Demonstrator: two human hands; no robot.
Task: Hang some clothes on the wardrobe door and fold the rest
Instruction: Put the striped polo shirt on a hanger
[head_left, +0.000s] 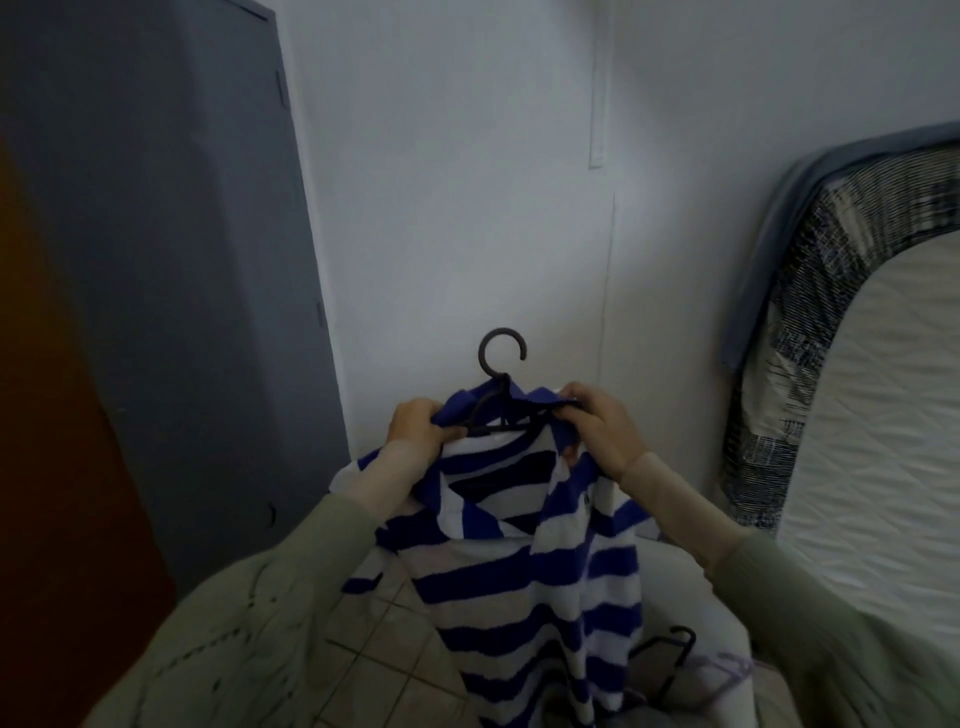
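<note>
We begin nearest the camera, at the lower middle of the frame, where the blue-and-white striped knit polo shirt (524, 582) hangs down from the middle of the frame towards the pale tiled floor (374, 654). To its lower right a second dark plastic hanger (670, 660) lies on a pale surface we cannot identify.

At the middle of the frame the left hand (415, 426) pinches the shirt's collar on the left side, and the right hand (597, 421) pinches the collar on the right side; each grip holds fabric, fingers curled. Both sleeves are pale green. The dark plastic hanger with the round hook (496, 387) sits inside the neck opening, its hook standing clear above the collar.

We judge the step in hand to be seating the shirt on the hanger. To do it well, each shoulder seam should be drawn over its own hanger arm, the collar squared on the neck, and the placket left facing one way, so the weight hangs evenly before the hook is carried to the door.

Further off, the grey wardrobe (171, 260) fills the upper left, the white wall (467, 182) stands behind, and an upright mattress with black-and-white patterned edging (857, 364) leans at the right.

We find no legible brand, label or writing.
</note>
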